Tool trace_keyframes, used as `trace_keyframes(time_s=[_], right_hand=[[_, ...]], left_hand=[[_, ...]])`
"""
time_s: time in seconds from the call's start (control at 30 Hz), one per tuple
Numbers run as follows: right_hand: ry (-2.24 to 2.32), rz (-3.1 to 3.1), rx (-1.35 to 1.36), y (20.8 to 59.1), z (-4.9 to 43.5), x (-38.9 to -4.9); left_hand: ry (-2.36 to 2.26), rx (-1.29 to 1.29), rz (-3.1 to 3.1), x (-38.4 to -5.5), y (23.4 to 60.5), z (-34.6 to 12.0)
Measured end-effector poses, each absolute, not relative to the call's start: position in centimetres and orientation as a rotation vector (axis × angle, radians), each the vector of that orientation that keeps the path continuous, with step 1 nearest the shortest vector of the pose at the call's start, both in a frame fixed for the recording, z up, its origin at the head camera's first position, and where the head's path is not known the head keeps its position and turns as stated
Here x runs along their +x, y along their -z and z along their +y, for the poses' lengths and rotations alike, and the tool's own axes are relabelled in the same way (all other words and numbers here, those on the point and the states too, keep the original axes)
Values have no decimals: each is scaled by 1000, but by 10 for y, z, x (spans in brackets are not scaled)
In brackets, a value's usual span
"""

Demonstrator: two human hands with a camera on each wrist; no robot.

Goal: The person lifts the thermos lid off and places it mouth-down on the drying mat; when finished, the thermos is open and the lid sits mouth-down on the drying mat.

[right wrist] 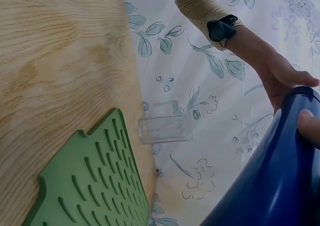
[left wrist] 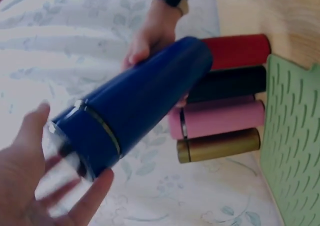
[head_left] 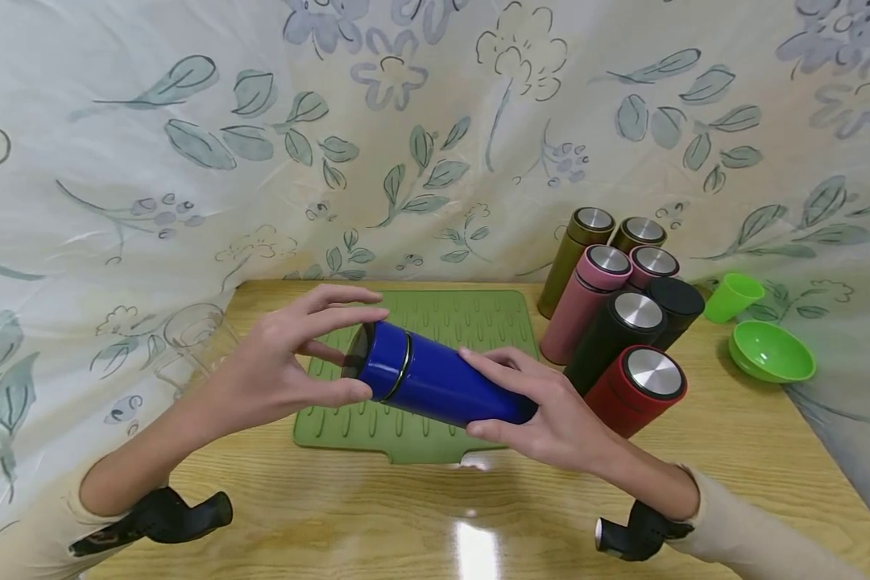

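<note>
A blue thermos bottle [head_left: 442,379] is held tilted above the green mat [head_left: 471,314], its lid end raised toward the left. My right hand [head_left: 544,411] grips its dark base end, thumb on the near side and fingers over the top. At the lid end, my left hand [head_left: 297,354] has its fingers and thumb spread around the rim. In the left wrist view, the fingertips of that hand [left wrist: 25,181] are right at the silver-topped lid. The right wrist view catches the bottle's blue side [right wrist: 280,176] close up.
Several thermos bottles stand at the right, including a red one [head_left: 634,391], a pink one [head_left: 583,302] and a gold one [head_left: 576,258]. Beyond them are a green cup [head_left: 732,298] and green bowl [head_left: 772,352]. A clear pitcher [right wrist: 165,128] stands at the left edge.
</note>
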State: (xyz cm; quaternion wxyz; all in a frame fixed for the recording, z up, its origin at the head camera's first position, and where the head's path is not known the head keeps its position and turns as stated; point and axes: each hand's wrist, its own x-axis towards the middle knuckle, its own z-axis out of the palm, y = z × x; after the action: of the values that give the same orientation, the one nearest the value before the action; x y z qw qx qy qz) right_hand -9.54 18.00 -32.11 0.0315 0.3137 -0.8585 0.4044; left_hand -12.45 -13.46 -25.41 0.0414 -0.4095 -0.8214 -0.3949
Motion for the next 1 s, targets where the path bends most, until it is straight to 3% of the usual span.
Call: trace_keyframes(time_s=[0.2, 0.53, 0.87, 1.0], right_hand=[[-1302, -2665, 959, 323, 181, -95], [-1272, -2720, 880, 325, 173, -96], [-1296, -2693, 930, 329, 176, -97], [-1296, -2695, 935, 329, 175, -97]], left_hand=[[1181, -1532, -2447, -131, 252, -140], [1079, -1073, -2657, -124, 257, -135], [1211, -1527, -2572, -128, 250, -145], [1142, -1546, -2548, -131, 252, -147]])
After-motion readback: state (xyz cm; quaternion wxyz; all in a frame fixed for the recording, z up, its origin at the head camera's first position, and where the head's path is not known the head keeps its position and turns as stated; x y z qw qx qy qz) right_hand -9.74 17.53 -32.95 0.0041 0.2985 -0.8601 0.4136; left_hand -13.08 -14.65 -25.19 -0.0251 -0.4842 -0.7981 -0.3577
